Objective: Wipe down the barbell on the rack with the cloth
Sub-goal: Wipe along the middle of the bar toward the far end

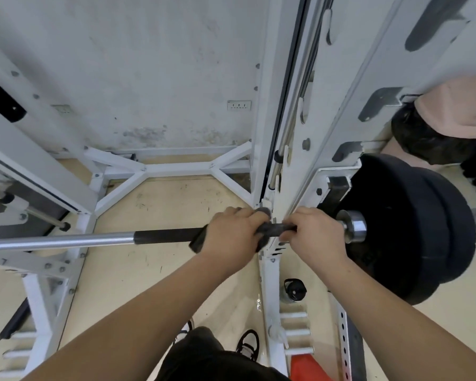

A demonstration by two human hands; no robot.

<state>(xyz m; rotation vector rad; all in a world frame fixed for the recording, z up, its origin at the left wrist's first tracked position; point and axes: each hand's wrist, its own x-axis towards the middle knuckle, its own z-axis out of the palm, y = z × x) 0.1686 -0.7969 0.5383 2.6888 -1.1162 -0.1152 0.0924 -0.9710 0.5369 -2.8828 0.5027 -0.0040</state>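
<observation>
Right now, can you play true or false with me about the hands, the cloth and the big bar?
1. The left hand and the right hand both hold the cloth wrapped on the barbell. True.
2. The cloth is bright yellow. False: it is dark grey.
3. Black weight plates sit on the bar's end beside the right hand. True.
4. The barbell lies flat on the floor. False: it is up on the white rack, above the floor.
5. A bottle stands on the floor near the rack's foot. True.
</observation>
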